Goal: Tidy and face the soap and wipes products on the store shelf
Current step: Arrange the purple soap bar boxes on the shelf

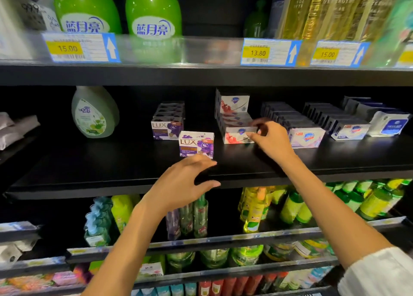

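Note:
On the black middle shelf point(111, 166) a purple Lux soap box point(196, 144) stands alone near the front, ahead of a row of Lux boxes point(167, 128). My left hand point(185, 181) hovers just below it, fingers spread, holding nothing. My right hand point(268, 139) pinches the right end of the front red-and-white soap box point(234, 135), which heads a row with more such boxes stacked behind point(234, 104). To the right sit rows of white-and-blue soap boxes point(306, 138) and a wipes pack point(390, 123).
A green liquid soap bottle point(95, 113) stands at the left of the middle shelf. Grey pouches point(13, 128) lie at the far left. Green bottles point(153, 9) and price tags point(268, 52) fill the shelf above. Bottles point(252, 208) crowd the shelves below.

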The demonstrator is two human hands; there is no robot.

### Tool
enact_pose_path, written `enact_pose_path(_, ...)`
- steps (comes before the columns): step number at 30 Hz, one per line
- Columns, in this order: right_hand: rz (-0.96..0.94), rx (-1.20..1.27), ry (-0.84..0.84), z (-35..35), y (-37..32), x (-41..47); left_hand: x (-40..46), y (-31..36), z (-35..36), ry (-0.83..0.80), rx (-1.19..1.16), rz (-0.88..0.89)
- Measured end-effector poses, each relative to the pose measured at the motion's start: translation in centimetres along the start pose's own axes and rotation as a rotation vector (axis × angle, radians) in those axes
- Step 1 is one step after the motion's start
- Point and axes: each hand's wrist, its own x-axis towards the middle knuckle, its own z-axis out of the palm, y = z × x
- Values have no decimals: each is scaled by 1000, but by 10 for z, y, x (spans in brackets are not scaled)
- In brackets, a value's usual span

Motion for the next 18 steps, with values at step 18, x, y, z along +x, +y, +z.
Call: enact_pose_path(18,-64,68,-163,-3,25,18,31,31,28,-5,7,-199)
